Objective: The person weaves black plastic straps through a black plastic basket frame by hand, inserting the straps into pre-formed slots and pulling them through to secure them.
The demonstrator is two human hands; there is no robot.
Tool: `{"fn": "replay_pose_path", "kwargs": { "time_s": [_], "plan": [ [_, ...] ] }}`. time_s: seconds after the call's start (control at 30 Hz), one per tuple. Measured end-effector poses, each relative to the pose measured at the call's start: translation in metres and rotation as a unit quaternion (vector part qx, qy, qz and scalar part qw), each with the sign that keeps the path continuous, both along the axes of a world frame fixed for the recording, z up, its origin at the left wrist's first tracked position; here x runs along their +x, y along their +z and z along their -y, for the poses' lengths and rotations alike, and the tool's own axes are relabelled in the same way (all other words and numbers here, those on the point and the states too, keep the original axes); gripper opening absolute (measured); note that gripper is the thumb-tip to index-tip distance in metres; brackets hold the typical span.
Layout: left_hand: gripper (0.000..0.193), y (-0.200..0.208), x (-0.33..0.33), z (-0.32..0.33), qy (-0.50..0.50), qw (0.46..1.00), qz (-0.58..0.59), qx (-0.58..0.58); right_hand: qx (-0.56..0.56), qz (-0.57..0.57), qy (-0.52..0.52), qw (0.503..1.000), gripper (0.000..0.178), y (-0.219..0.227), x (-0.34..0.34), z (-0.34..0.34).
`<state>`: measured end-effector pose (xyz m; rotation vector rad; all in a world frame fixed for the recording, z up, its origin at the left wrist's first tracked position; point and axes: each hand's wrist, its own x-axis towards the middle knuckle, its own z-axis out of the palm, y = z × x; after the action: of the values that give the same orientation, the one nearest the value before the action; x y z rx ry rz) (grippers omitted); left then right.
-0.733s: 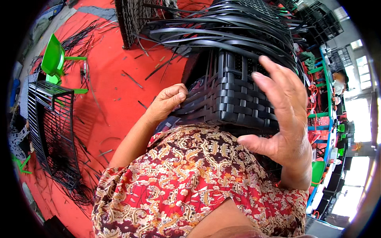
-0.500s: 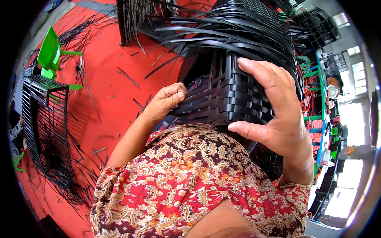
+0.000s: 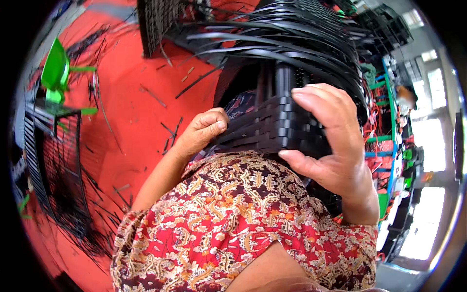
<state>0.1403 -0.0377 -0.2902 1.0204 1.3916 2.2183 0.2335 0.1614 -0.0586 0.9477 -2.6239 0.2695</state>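
Note:
Close in front of my body is a half-woven black plastic piece [image 3: 284, 126], its strips crossing over and under around an upright corner post [image 3: 283, 80]. At its left side my left hand [image 3: 206, 126] is closed, fingers pinched on the black strips [image 3: 238, 129] that run out of the weave. My right hand [image 3: 331, 136] is over the right face of the weave, thumb and fingers spread apart, the thumb near the lower corner and the fingertips near the post. Its palm hides part of the weave. Long loose black strips [image 3: 272, 41] arch above it.
Cut strip scraps [image 3: 153, 95] litter the red floor [image 3: 121, 82]. A green chair [image 3: 56, 68] and a black slatted frame [image 3: 53, 155] stand at left. A dark woven panel [image 3: 153, 27] is at the top. Green and blue racking [image 3: 389, 107] lines the right.
My right hand's fingertips have come down along the corner post, a little closer to the thumb. My left hand keeps its pinch in nearly the same place. The whole view has shifted slightly.

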Motion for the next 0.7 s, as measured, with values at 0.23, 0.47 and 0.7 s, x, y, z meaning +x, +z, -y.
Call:
{"fn": "replay_pose_path", "kwargs": {
  "time_s": [0.23, 0.47, 0.7],
  "plan": [
    [0.02, -0.024, -0.007, 0.019, -0.003, 0.973, 0.229, 0.026, -0.052, -0.131, -0.035, 0.989, 0.034, -0.043, 0.016, 0.026],
    [0.035, 0.014, -0.024, 0.059, 0.174, 0.977, 0.055, -0.111, -0.243, -0.191, 0.112, 0.944, 0.023, -0.035, 0.037, -0.019],
    [0.016, 0.158, -0.018, 0.083, 0.287, 0.896, -0.319, -0.11, -0.497, -0.117, -0.08, 0.856, 0.01, -0.061, 0.007, -0.094]
  ]
}}
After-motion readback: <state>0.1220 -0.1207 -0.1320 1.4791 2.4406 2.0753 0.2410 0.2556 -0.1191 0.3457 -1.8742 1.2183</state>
